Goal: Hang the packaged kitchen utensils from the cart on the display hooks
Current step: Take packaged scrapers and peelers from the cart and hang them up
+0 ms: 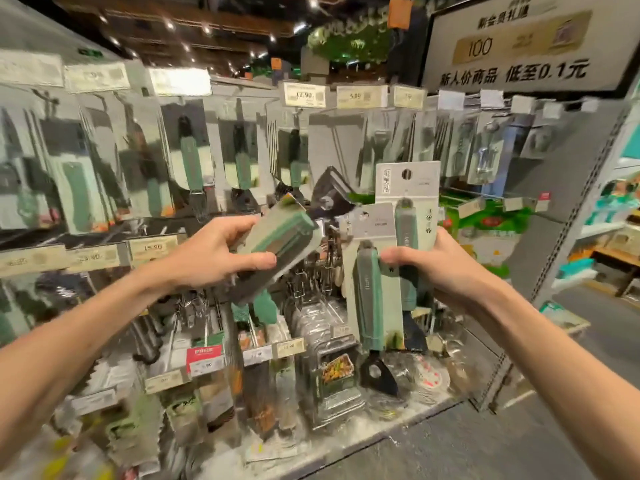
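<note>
The display rack [540, 237] fills the view, and its upper rows are already crowded with hung packs of green-handled utensils [190, 150], so room has to be found lower down. Above it on the right a large promotional sign [519, 46] leans toward the aisle. The cart is not in view.

The right grip [446, 261] is wrapped round two carded utensils [372, 271], thumb across the front. The cards are fanned upright, with the rear card's hanging hole at the top. Judging by that, this hand serves as the stock holder, keeping the spares square and ready to pass over.

The left grip [214, 251] pinches a packaged peeler [284, 233] between thumb below and fingers above. It is tilted, with the black head pointing up toward the rack, which suggests it is being turned to bring its hanging hole round to a hook. It is in the air before the middle row, touching no hook.

Between the two hands some bare wire hooks [311, 289] seem to stick out, though blur makes this uncertain. A row of price tags [304, 94] marks each peg line.
</note>
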Available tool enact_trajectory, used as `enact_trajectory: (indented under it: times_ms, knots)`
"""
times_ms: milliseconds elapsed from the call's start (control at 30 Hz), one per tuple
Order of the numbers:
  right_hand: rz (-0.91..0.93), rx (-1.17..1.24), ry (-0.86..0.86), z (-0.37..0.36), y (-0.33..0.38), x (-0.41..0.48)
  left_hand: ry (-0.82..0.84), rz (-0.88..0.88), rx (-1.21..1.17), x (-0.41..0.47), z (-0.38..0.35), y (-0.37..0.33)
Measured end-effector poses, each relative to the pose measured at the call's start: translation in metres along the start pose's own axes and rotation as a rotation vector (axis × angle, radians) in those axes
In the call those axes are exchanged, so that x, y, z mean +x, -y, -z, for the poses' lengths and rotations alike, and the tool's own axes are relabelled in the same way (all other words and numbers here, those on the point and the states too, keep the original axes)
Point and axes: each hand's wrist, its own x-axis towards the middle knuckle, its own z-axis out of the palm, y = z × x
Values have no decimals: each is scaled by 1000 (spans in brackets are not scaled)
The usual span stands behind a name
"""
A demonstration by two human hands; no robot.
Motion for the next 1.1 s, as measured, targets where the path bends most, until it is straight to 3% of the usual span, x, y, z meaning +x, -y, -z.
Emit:
enact_trajectory:
  times_ms: [133,433,567,700,800,967,1100]
  knots:
    - [55,47,76,24,-2,36,-163,134,-37,30,-34,-1]
    - [90,127,283,71,-2,110,-412,353,-516,99,-79,-39]
    - [5,292,382,72,-7,137,-617,442,-704,111,-74,-42]
    - [-116,374,418,66,-16,171,-661,413,-825,109,-72,-39]
    - [-188,526,588,53,-18,190,-621,396,-814,104,-66,-37]
    - [-137,661,853,24,-9,207,-495,406,-503,95,-39,-30]
    - [-142,669,891,7,2,216,-385,338,-312,102,-21,-24]
